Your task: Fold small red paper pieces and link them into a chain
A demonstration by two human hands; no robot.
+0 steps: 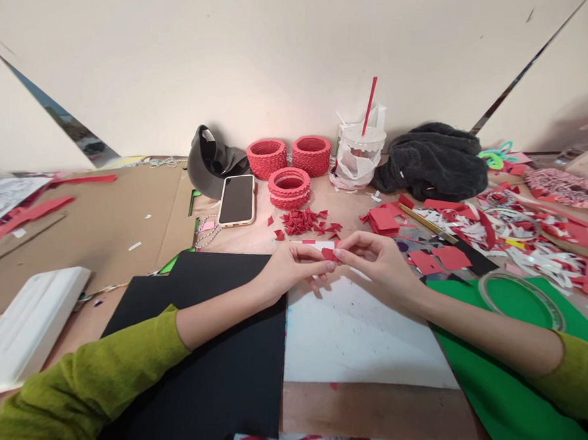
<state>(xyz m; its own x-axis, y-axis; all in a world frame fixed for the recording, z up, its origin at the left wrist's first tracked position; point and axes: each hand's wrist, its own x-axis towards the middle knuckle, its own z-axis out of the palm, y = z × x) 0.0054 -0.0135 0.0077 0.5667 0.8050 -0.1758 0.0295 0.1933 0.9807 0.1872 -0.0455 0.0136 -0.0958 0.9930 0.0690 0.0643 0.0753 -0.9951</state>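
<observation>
A small red paper piece (330,254) is pinched between my two hands, above the far edge of a white sheet (363,328). My left hand (294,269) grips its left side between thumb and fingers. On its right side, my right hand (375,258) closes thumb and fingertips. The fingers cover much of the piece, so its folds are hard to make out. Just beyond my hands lies a pile of small folded red paper triangles (301,222). Behind it stand three red rings built of folded paper, the nearest ring (289,191) lower than the others.
Black card (199,382) lies left, green card (490,380) with a tape roll (522,300) right. A phone (236,200), cap (212,162), lidded cup with straw (362,151) and dark cloth (432,163) line the back. Red squares (383,219) and paper scraps (496,229) spread right.
</observation>
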